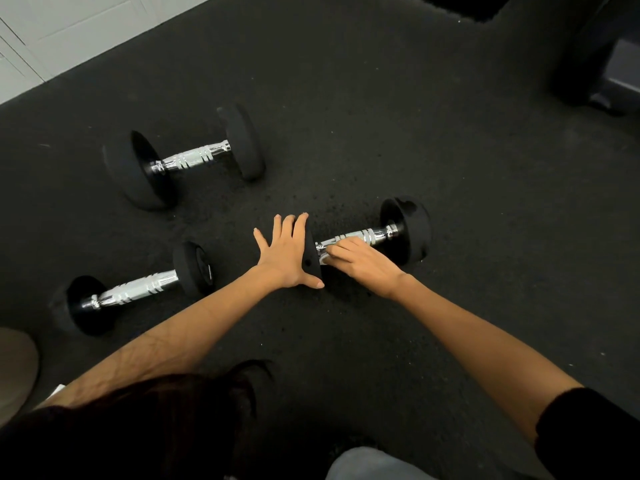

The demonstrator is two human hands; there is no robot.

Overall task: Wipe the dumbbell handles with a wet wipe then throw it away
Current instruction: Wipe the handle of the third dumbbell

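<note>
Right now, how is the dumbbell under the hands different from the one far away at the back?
The near dumbbell has hands on it: the left hand presses flat on its weight, and the right hand rubs a wet wipe on its handle. The far dumbbell lies alone, untouched, its whole shiny handle showing. Its weights also look bigger. Both lie on the dark floor, with black ends and silver handles.

A single wide-angle view from a camera worn on the person's head, looking forward and steeply down at a dark floor (415,116). Both bare forearms reach away from the lens into the middle of the frame, at arm's length. The person's dark hair (156,410) fills the bottom edge, very close. Wide-angle bending curves the pale wall (69,29) at upper left.
</note>
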